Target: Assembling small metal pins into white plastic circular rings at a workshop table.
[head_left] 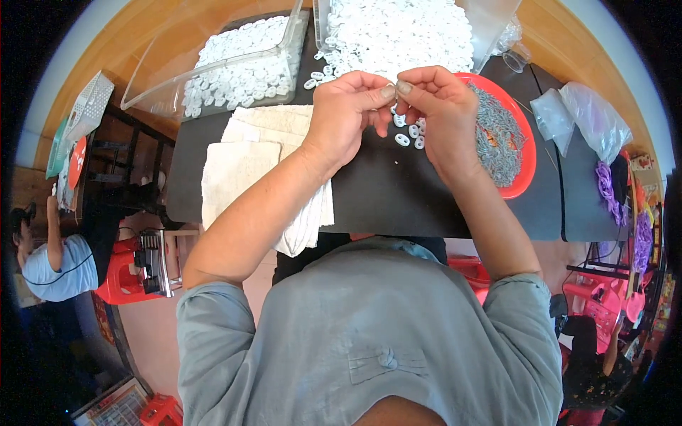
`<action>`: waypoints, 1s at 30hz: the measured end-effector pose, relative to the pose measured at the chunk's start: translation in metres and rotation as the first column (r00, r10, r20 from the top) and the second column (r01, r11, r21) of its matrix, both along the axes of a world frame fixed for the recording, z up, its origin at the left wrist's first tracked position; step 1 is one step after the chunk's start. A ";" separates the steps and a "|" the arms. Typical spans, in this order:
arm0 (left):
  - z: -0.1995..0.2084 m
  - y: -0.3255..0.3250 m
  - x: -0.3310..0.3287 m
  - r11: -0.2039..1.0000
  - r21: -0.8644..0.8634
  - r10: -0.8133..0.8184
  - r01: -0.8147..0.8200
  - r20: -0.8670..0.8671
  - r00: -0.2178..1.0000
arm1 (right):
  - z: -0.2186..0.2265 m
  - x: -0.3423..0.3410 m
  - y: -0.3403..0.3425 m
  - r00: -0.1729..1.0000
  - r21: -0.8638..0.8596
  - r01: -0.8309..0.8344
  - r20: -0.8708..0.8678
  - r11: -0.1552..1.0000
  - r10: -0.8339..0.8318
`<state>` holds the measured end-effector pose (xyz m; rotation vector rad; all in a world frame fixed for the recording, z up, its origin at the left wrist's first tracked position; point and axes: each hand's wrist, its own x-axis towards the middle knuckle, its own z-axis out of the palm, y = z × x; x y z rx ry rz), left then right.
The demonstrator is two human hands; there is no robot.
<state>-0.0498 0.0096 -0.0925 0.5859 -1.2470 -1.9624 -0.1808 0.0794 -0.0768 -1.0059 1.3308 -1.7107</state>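
Note:
My left hand (348,106) and my right hand (444,106) meet above the dark table, thumbs and fingers pinched tip to tip. Something small and pale shows between the fingertips, too small to name. Just below them lie several loose white oval plastic pieces (402,140) with dark holes or marks. Beyond the hands, a large heap of the same white pieces (398,35) fills a clear bin. Beside my right hand, partly behind it, stands a red basin (527,160) full of thin grey pieces (497,135).
A clear plastic box (153,96) with more white pieces stands at the far left. Folded cream cloths (238,174) lie by my left forearm. Clear plastic bags (593,117) rest at the right. Another person (64,266) sits at far left, and someone else (604,369) at lower right.

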 end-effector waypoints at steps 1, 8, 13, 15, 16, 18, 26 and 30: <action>0.001 -0.002 0.001 1.000 0.028 -0.009 0.010 -0.035 0.999 | 0.000 0.001 0.000 1.000 0.007 -0.008 -0.012 1.000 0.008; 0.000 -0.014 0.006 0.996 0.078 -0.040 0.044 -0.049 0.998 | 0.005 -0.010 0.001 0.989 0.071 -0.054 -0.134 0.996 0.063; 0.002 -0.012 0.004 0.999 0.029 -0.029 0.030 -0.022 0.999 | 0.006 -0.009 0.001 0.968 0.036 -0.082 -0.233 0.996 0.088; 0.003 -0.010 0.003 1.000 0.006 -0.021 0.021 -0.019 1.000 | 0.005 -0.008 0.001 0.965 0.020 -0.082 -0.249 0.996 0.084; 0.004 -0.009 0.003 1.000 0.004 -0.015 0.015 -0.015 1.000 | 0.003 -0.008 0.001 0.961 0.005 -0.083 -0.265 0.997 0.081; 0.004 -0.008 0.003 1.000 0.001 -0.010 0.010 -0.009 1.000 | 0.001 -0.009 0.002 0.947 0.002 -0.070 -0.314 0.998 0.067; 0.004 -0.007 0.003 0.999 -0.042 -0.014 0.017 0.065 0.998 | -0.003 -0.009 0.001 0.896 -0.062 -0.039 -0.444 0.997 0.008; 0.003 -0.006 0.002 0.999 -0.043 -0.013 0.016 0.070 0.997 | -0.007 -0.010 -0.001 0.823 -0.180 -0.020 -0.562 0.984 -0.086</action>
